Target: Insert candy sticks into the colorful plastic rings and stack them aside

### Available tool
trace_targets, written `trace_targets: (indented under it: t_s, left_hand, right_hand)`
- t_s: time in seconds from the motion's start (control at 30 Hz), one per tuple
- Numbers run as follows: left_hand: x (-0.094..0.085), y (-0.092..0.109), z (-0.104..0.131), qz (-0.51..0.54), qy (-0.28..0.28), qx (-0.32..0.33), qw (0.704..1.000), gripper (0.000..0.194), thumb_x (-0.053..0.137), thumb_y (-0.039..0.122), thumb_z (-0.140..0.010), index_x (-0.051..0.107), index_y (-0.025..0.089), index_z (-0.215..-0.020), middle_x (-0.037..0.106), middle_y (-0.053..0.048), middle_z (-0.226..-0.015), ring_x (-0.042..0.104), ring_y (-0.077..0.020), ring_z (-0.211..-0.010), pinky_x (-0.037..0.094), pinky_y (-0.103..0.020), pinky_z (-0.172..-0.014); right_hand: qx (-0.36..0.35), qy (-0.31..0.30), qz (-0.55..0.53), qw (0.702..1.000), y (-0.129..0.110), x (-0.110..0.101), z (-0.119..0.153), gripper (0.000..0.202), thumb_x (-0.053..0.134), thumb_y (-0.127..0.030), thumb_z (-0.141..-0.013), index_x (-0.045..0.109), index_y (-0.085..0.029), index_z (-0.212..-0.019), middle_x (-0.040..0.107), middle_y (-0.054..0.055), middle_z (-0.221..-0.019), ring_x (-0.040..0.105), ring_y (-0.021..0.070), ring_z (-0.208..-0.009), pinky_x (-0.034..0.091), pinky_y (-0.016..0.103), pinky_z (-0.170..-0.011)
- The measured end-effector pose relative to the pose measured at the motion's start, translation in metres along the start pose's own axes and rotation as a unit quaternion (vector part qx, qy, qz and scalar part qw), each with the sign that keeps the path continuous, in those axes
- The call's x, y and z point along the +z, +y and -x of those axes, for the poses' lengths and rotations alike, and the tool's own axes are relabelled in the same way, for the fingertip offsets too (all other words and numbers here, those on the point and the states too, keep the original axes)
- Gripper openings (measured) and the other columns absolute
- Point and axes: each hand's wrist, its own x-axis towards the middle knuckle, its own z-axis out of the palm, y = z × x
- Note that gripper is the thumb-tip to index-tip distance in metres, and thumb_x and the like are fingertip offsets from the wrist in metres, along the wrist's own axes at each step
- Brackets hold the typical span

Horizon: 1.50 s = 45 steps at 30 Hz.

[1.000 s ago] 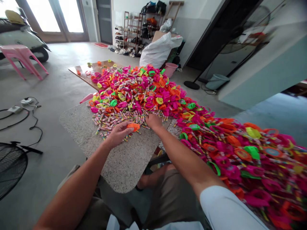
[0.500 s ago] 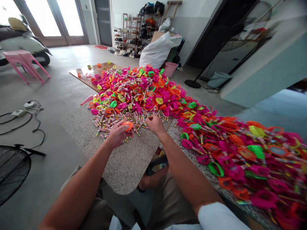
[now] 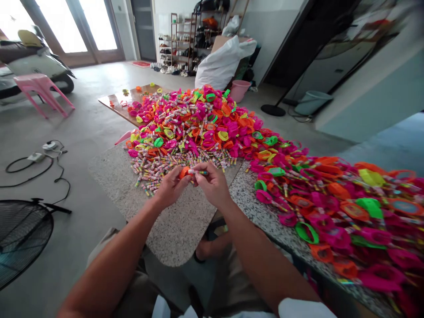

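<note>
Orange band (image 3: 184, 172) held up between the two hands, nearer the left. Left hand (image 3: 170, 185): thumb and fingers closed on it. Right hand (image 3: 213, 183): fingertips pinched together on a small striped stick (image 3: 203, 173) (middle hidden by the fingers), long axis roughly crosswise, inner end toward the band; whether the two touch, cannot tell. Just beyond: loose sticks (image 3: 154, 165) on the speckled surface (image 3: 172, 234). Farther: heap of bright bands (image 3: 212, 119), spreading well off to the right.
</note>
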Motion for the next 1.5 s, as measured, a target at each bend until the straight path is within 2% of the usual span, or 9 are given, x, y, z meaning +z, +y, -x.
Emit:
trace_targets:
  t_s: [0.17, 0.27, 0.37, 0.53, 0.63, 0.9, 1.1, 1.3, 1.5]
  left_hand:
    - [-0.004, 0.001, 0.002, -0.161, -0.006, 0.053, 0.985, 0.03, 0.055, 0.05, -0.105, 0.062, 0.021, -0.11, 0.065, -0.004, -0.092, 0.059, -0.0183, -0.083, 0.048, -0.031, -0.079]
    - [0.0, 0.005, 0.0, -0.19, 0.02, 0.099, 0.976, 0.025, 0.051, 0.042, -0.108, 0.062, 0.02, -0.105, 0.068, -0.011, -0.11, 0.064, -0.0236, -0.108, 0.051, -0.038, -0.097]
    - [0.004, 0.005, -0.002, -0.197, 0.036, 0.149, 0.968, 0.02, 0.05, 0.035, -0.109, 0.06, 0.02, -0.103, 0.066, -0.015, -0.126, 0.061, -0.025, -0.127, 0.048, -0.041, -0.109]
    - [0.009, -0.004, -0.004, -0.203, 0.074, 0.194, 0.957, 0.014, 0.056, 0.034, -0.107, 0.057, 0.021, -0.111, 0.069, -0.011, -0.115, 0.066, -0.0217, -0.112, 0.054, -0.038, -0.098]
    - [0.01, -0.007, -0.004, -0.203, 0.077, 0.204, 0.955, 0.012, 0.057, 0.031, -0.107, 0.056, 0.022, -0.114, 0.068, -0.01, -0.112, 0.065, -0.0208, -0.108, 0.054, -0.036, -0.096]
    - [0.012, -0.004, -0.004, -0.203, 0.063, 0.154, 0.965, 0.011, 0.057, 0.03, -0.106, 0.059, 0.02, -0.11, 0.066, -0.007, -0.103, 0.062, -0.0199, -0.098, 0.051, -0.035, -0.09]
    - [0.012, -0.001, -0.005, -0.196, 0.036, 0.13, 0.971, 0.008, 0.056, 0.027, -0.103, 0.06, 0.021, -0.105, 0.062, -0.005, -0.097, 0.059, -0.0191, -0.092, 0.048, -0.033, -0.084]
    - [0.012, 0.0, -0.005, -0.202, 0.01, 0.126, 0.971, 0.013, 0.055, 0.029, -0.103, 0.058, 0.021, -0.094, 0.056, -0.002, -0.087, 0.054, -0.0173, -0.082, 0.045, -0.031, -0.075]
    - [0.01, -0.002, -0.006, -0.198, 0.005, 0.115, 0.973, 0.021, 0.061, 0.034, -0.102, 0.059, 0.02, -0.087, 0.058, -0.001, -0.08, 0.053, -0.0145, -0.073, 0.042, -0.028, -0.069]
  right_hand:
    - [0.014, -0.002, 0.023, 1.0, 0.003, -0.006, 0.001, 0.015, 0.067, -0.036, -0.09, 0.069, -0.024, -0.1, 0.071, 0.0, -0.091, 0.066, 0.0128, -0.065, 0.057, 0.028, -0.061]
    - [0.022, -0.011, 0.036, 0.999, 0.001, -0.007, 0.003, 0.015, 0.068, -0.035, -0.089, 0.07, -0.024, -0.099, 0.072, 0.0, -0.085, 0.067, 0.0133, -0.063, 0.058, 0.028, -0.061]
    - [0.025, 0.002, 0.034, 0.999, 0.0, -0.008, 0.005, 0.015, 0.066, -0.036, -0.091, 0.07, -0.024, -0.099, 0.072, -0.001, -0.08, 0.068, 0.0137, -0.062, 0.058, 0.027, -0.061]
    - [0.016, 0.018, 0.064, 0.998, -0.002, -0.011, 0.006, 0.019, 0.066, -0.039, -0.091, 0.069, -0.022, -0.099, 0.073, 0.0, -0.078, 0.069, 0.0142, -0.061, 0.057, 0.026, -0.061]
    - [0.007, 0.023, 0.109, 0.994, -0.003, -0.012, 0.007, 0.019, 0.066, -0.038, -0.091, 0.07, -0.022, -0.099, 0.074, 0.002, -0.08, 0.071, 0.0158, -0.065, 0.057, 0.027, -0.061]
    - [0.043, 0.035, 0.137, 0.989, -0.005, -0.01, 0.008, 0.021, 0.067, -0.042, -0.091, 0.07, -0.022, -0.099, 0.073, 0.001, -0.069, 0.074, 0.0198, -0.064, 0.058, 0.029, -0.06]
    - [0.053, 0.048, 0.055, 0.996, -0.007, -0.011, 0.005, 0.025, 0.067, -0.046, -0.091, 0.069, -0.022, -0.096, 0.073, 0.0, -0.069, 0.071, 0.0175, -0.061, 0.061, 0.03, -0.063]
    - [0.067, 0.024, 0.057, 0.996, -0.005, -0.015, 0.003, 0.028, 0.068, -0.049, -0.091, 0.069, -0.022, -0.093, 0.073, 0.0, -0.068, 0.07, 0.0172, -0.059, 0.06, 0.03, -0.062]
    - [0.079, 0.01, 0.076, 0.994, -0.006, -0.017, 0.002, 0.027, 0.066, -0.048, -0.091, 0.068, -0.021, -0.088, 0.072, 0.0, -0.064, 0.071, 0.0176, -0.059, 0.059, 0.03, -0.062]
